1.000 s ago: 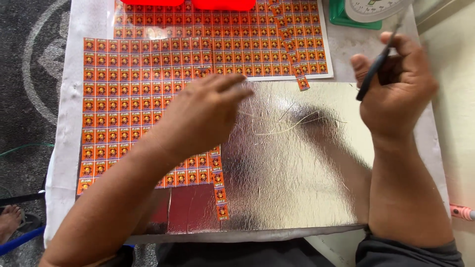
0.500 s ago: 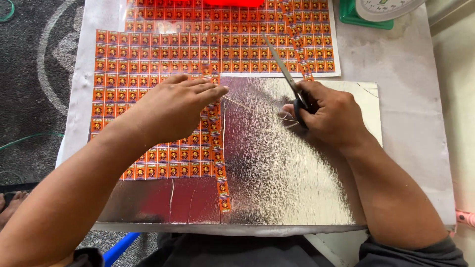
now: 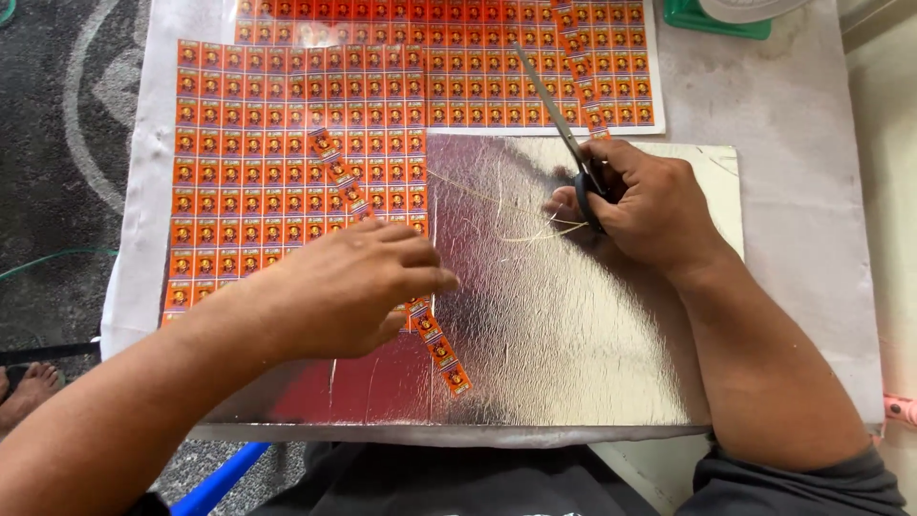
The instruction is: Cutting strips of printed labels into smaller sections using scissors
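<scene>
My right hand (image 3: 650, 205) grips a pair of black-handled scissors (image 3: 564, 134) whose blades point up and away over the silver foil board (image 3: 573, 315). My left hand (image 3: 358, 282) lies palm down on the lower edge of a sheet of small orange and red printed labels (image 3: 287, 143) that covers the board's left part. A narrow strip of labels (image 3: 441, 349) trails out from under my left fingers onto the foil. Another loose strip (image 3: 339, 172) lies slanted on the sheet.
A second label sheet (image 3: 458, 57) lies at the far side, with a cut strip (image 3: 583, 76) along its right part. A green scale base (image 3: 716, 17) stands at the top right. White cloth (image 3: 812, 191) covers the surface. A blue object (image 3: 215, 483) pokes out below.
My left hand has slid down the label sheet toward me, and a strip now trails from it. My right hand has come down with the scissors and rests on the foil.
</scene>
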